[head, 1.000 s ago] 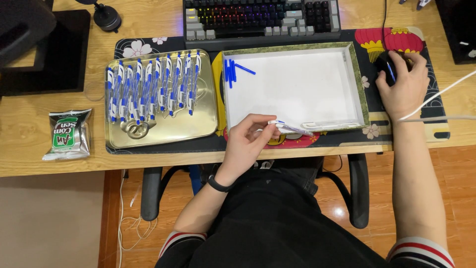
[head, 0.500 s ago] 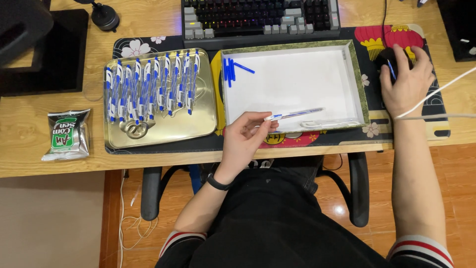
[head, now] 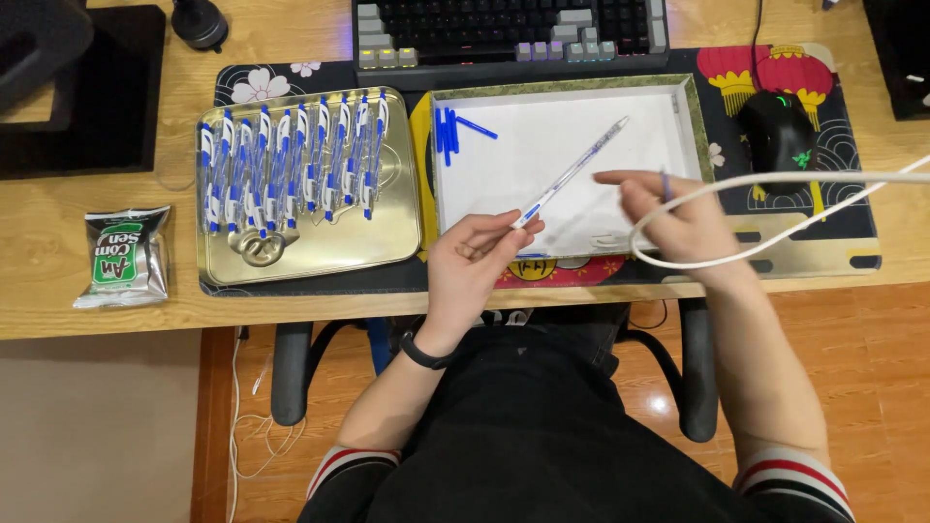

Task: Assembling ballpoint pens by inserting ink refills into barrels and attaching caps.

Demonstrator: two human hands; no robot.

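Pinching a thin pen (head: pixel 572 170) by its near end, the left hand (head: pixel 475 261) has thumb and forefinger clamped on the lower tip, other fingers loosely curled underneath. Pen angles up and to the right, over the white-lined tray (head: pixel 693 116), far end free in the air. Right hand (head: pixel 683 218) hovers just right of it over the tray's near-right part, blurred; fingers look partly spread, with something small and blue at the fingertips, cannot tell if it is gripped or what it is. White cable (head: pixel 823 184) loops across that wrist.

Handling guess: pen looks light, stiff plastic, clear barrel with blue ink core, smooth and a bit slippery, so a fingertip pinch is enough. Held at one end it will lever and wobble; mid-barrel would be the steadier spot. Thin parts probably snap if bent.

Blue caps (head: pixel 448 131) lie in the tray's far-left corner. Gold tray (head: pixel 387 242) on the left holds a row of finished blue-and-white pens (head: pixel 291 160). Green snack packet (head: pixel 124 257) sits far left on the desk, black mouse (head: pixel 778 131) right of the tray, keyboard (head: pixel 513 29) at the far side.
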